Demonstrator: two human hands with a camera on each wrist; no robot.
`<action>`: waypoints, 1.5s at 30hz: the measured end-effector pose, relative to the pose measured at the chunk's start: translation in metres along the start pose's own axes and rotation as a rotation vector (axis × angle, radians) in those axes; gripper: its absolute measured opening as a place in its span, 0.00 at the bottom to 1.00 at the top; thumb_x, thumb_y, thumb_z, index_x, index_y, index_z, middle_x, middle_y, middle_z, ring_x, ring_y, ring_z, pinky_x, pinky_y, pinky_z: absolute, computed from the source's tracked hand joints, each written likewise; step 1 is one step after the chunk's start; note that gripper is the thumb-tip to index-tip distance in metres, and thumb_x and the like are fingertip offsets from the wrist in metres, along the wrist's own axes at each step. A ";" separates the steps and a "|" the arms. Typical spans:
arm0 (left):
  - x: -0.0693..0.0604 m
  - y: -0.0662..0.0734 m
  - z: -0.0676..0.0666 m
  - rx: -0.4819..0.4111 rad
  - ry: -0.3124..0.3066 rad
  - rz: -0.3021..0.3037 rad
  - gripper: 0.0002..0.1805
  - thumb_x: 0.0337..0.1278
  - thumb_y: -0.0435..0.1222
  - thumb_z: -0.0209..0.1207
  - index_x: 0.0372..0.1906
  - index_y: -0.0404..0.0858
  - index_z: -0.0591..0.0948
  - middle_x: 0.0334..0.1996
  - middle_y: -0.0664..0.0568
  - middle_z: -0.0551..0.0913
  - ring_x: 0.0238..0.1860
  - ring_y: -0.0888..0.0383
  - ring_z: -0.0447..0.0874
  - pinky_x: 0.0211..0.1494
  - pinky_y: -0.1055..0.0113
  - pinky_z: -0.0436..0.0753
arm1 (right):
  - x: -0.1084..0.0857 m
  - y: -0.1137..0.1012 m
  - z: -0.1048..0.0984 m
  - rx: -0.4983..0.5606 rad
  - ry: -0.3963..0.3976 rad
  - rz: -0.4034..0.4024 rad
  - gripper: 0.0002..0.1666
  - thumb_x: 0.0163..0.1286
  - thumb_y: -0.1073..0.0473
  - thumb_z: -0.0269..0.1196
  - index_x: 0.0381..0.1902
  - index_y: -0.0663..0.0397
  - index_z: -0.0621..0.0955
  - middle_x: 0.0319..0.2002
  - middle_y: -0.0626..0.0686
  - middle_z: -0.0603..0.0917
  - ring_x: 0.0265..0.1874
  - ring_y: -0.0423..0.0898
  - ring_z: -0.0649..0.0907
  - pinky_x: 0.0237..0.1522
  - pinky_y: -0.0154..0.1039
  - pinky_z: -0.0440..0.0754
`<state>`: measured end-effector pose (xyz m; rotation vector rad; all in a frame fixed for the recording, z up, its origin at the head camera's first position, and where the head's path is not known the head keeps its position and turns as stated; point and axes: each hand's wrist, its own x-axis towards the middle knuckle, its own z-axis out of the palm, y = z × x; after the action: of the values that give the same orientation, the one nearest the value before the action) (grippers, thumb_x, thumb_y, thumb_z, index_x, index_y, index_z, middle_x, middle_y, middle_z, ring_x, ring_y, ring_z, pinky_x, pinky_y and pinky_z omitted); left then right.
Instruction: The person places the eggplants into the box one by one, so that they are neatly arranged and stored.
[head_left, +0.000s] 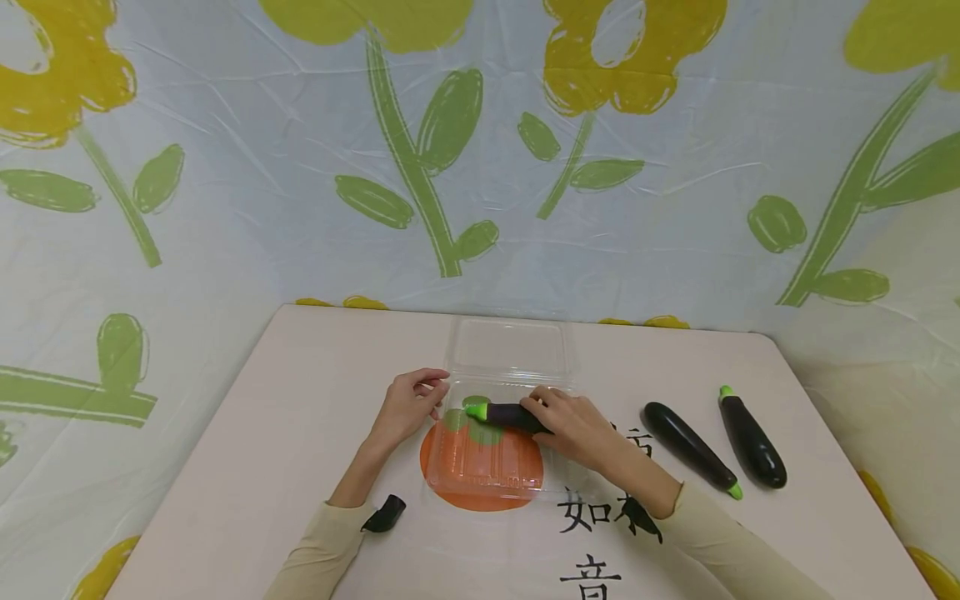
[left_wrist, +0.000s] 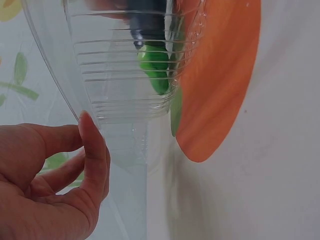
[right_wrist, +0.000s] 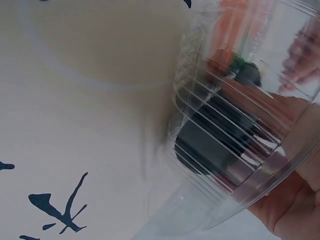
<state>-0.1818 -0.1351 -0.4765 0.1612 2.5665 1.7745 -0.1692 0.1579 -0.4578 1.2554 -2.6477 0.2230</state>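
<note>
A clear plastic clamshell box (head_left: 442, 479) lies on the table with its lid (head_left: 510, 348) folded back, away from me. My right hand (head_left: 573, 425) reaches over the right side and grips a dark eggplant (head_left: 510, 416) by its thick end, inside the box. The eggplant's green stem (left_wrist: 154, 67) points left, seen through the ribbed wall in the left wrist view. At the box's left rim, near the hinge, my left hand (head_left: 408, 406) pinches the edge between thumb and finger. In the right wrist view, the right hand (right_wrist: 295, 200) is partly behind the clear wall.
Two more eggplants lie on the table to the right, one nearer (head_left: 690, 446) and one farther out (head_left: 752, 440). Beneath the box, the tablecloth (head_left: 315, 400) carries an orange printed shape (head_left: 480, 502) and black characters. A flower-patterned cloth (head_left: 300, 167) hangs behind the table.
</note>
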 end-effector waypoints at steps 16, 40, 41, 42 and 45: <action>-0.001 0.000 0.001 0.005 0.006 -0.007 0.13 0.69 0.30 0.63 0.54 0.29 0.83 0.37 0.44 0.83 0.23 0.56 0.82 0.33 0.54 0.89 | -0.004 0.000 0.000 0.064 -0.004 0.003 0.25 0.65 0.61 0.74 0.57 0.62 0.81 0.50 0.59 0.85 0.46 0.54 0.86 0.47 0.49 0.88; -0.003 0.002 0.000 0.006 0.007 -0.009 0.12 0.69 0.30 0.63 0.54 0.30 0.84 0.36 0.45 0.82 0.22 0.57 0.82 0.33 0.50 0.89 | 0.003 0.001 0.003 0.019 0.076 0.029 0.24 0.59 0.64 0.78 0.52 0.61 0.83 0.48 0.58 0.85 0.46 0.54 0.84 0.48 0.49 0.87; -0.003 0.002 0.000 0.006 0.006 -0.011 0.12 0.69 0.30 0.63 0.54 0.30 0.84 0.36 0.45 0.82 0.22 0.57 0.82 0.33 0.50 0.89 | 0.003 0.000 0.004 0.014 0.081 0.029 0.25 0.58 0.64 0.78 0.52 0.61 0.82 0.47 0.58 0.85 0.46 0.54 0.84 0.48 0.49 0.87; -0.003 0.002 0.000 0.007 0.007 -0.013 0.12 0.70 0.30 0.63 0.54 0.30 0.84 0.36 0.45 0.83 0.22 0.57 0.82 0.34 0.50 0.89 | 0.003 0.000 0.004 0.010 0.088 0.028 0.25 0.57 0.64 0.79 0.52 0.61 0.82 0.47 0.58 0.85 0.46 0.54 0.84 0.47 0.49 0.87; -0.003 0.002 0.000 0.009 0.008 -0.015 0.12 0.70 0.30 0.62 0.54 0.30 0.84 0.36 0.45 0.83 0.22 0.57 0.82 0.34 0.50 0.89 | 0.004 0.001 0.006 -0.002 0.107 0.030 0.26 0.56 0.63 0.80 0.51 0.60 0.82 0.47 0.57 0.85 0.45 0.54 0.84 0.47 0.49 0.87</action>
<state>-0.1784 -0.1345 -0.4746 0.1353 2.5745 1.7630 -0.1732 0.1543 -0.4622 1.1694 -2.5768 0.2840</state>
